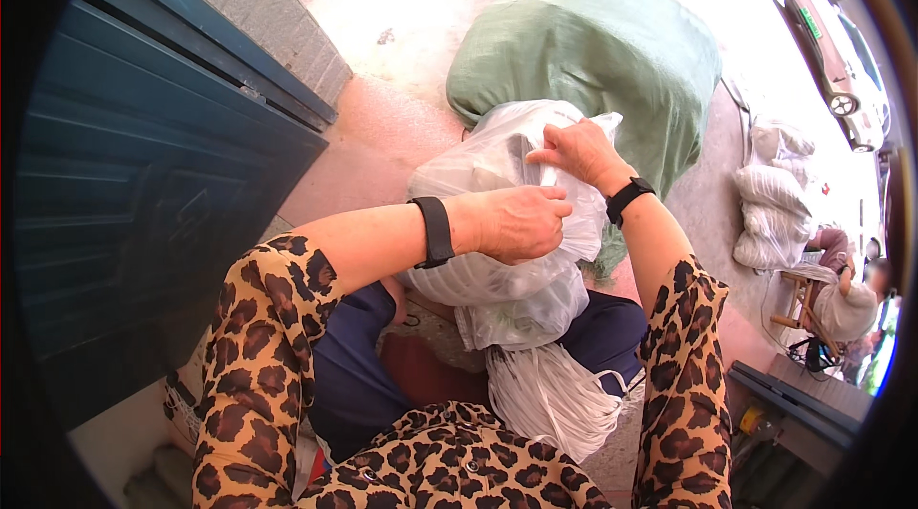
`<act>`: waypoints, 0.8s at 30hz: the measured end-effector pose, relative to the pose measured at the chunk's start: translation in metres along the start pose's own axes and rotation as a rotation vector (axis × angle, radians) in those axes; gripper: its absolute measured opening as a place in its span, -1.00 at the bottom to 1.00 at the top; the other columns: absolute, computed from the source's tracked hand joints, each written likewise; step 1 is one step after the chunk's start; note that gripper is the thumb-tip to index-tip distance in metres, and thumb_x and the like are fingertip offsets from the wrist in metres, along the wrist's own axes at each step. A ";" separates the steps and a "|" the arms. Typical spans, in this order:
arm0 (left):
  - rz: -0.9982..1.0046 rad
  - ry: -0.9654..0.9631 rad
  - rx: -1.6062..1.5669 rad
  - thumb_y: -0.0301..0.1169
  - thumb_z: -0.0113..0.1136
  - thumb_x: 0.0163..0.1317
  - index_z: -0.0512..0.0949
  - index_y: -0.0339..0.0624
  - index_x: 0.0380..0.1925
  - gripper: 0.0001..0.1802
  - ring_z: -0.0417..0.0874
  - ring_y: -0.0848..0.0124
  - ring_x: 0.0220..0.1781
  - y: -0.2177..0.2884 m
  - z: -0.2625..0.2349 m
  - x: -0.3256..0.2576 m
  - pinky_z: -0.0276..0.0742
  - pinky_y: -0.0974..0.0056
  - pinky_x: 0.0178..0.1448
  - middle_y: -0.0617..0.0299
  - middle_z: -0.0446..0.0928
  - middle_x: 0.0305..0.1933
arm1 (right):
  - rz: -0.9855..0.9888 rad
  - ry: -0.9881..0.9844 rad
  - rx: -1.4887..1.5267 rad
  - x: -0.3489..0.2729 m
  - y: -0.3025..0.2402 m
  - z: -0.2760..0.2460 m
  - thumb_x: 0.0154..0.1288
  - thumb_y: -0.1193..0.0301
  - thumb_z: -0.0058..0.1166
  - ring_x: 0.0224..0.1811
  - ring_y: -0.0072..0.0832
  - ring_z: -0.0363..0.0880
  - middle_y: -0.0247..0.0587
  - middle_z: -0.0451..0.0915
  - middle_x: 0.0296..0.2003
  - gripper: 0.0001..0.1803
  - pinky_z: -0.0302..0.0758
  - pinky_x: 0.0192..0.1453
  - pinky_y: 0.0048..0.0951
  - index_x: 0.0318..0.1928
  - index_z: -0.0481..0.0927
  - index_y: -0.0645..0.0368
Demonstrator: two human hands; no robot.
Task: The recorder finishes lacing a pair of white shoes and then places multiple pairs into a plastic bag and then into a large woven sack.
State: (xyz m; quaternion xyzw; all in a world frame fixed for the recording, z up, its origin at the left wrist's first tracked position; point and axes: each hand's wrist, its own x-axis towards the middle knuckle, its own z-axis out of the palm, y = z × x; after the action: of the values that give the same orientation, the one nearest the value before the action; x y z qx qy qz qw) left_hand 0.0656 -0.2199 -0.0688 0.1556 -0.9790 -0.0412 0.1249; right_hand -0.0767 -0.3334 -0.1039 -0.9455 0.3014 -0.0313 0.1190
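Right hand pinches the translucent plastic bag near its upper right corner — a fold runs down toward the left hand, its curled grip too hidden to judge.

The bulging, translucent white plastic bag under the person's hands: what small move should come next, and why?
Perhaps bring the left hand and right hand closer together, gathering the upper part of the bag. Both hands are at that part but a little apart, and the bag's wrinkled edge sticks out loosely beside the right one.
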 end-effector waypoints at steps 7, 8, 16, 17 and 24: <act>-0.880 0.255 -0.878 -0.42 -0.02 -0.03 0.46 -0.32 -0.60 -0.83 0.44 0.31 -0.46 -0.015 0.030 -0.017 0.40 0.28 -0.27 0.12 0.48 -0.56 | 0.276 -0.036 0.233 -0.039 -0.005 0.009 0.04 0.01 0.10 -0.51 -0.13 0.50 -0.08 0.51 -0.61 -0.56 0.39 -0.39 -0.24 -0.53 0.48 0.17; -0.922 0.338 -1.031 -0.40 0.01 0.00 0.45 -0.29 -0.60 -0.83 0.41 0.44 -0.53 -0.016 0.037 -0.016 0.35 0.36 -0.36 0.16 0.47 -0.58 | 0.374 0.047 0.344 -0.055 -0.005 0.010 0.04 0.05 0.14 -0.50 -0.12 0.50 -0.02 0.49 -0.61 -0.58 0.38 -0.40 -0.24 -0.52 0.47 0.20; -1.249 0.487 -1.539 -0.39 0.05 0.00 0.43 -0.19 -0.73 -0.80 0.33 0.56 -0.60 -0.005 0.059 -0.006 0.20 0.43 -0.52 0.35 0.38 -0.68 | 0.785 0.159 0.724 -0.132 -0.079 0.027 0.15 0.18 0.08 -0.53 -0.26 0.47 -0.03 0.49 -0.59 -0.62 0.37 -0.40 -0.32 -0.37 0.47 0.32; -1.293 0.457 -1.539 -0.39 0.06 -0.01 0.44 -0.20 -0.75 -0.79 0.32 0.57 -0.61 -0.005 0.059 -0.004 0.18 0.43 -0.53 0.34 0.38 -0.69 | 0.813 0.205 0.873 -0.138 -0.085 0.039 0.17 0.22 0.07 -0.56 -0.34 0.44 -0.08 0.48 -0.60 -0.65 0.36 -0.41 -0.36 -0.36 0.46 0.33; -1.275 0.227 -1.177 -0.34 0.15 -0.07 0.51 -0.30 -0.63 -0.79 0.42 0.49 -0.53 0.000 0.042 0.002 0.31 0.35 -0.45 0.25 0.43 -0.64 | 0.701 0.471 0.958 -0.109 -0.157 0.058 0.14 0.40 0.04 -0.52 -0.23 0.46 -0.02 0.50 -0.52 -0.77 0.36 -0.38 -0.32 -0.26 0.45 0.33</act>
State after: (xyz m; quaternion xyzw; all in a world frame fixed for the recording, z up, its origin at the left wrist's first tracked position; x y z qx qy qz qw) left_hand 0.0527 -0.2187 -0.1092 0.5867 -0.5067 -0.5864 0.2349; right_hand -0.0695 -0.1340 -0.1206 -0.6006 0.5636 -0.3289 0.4620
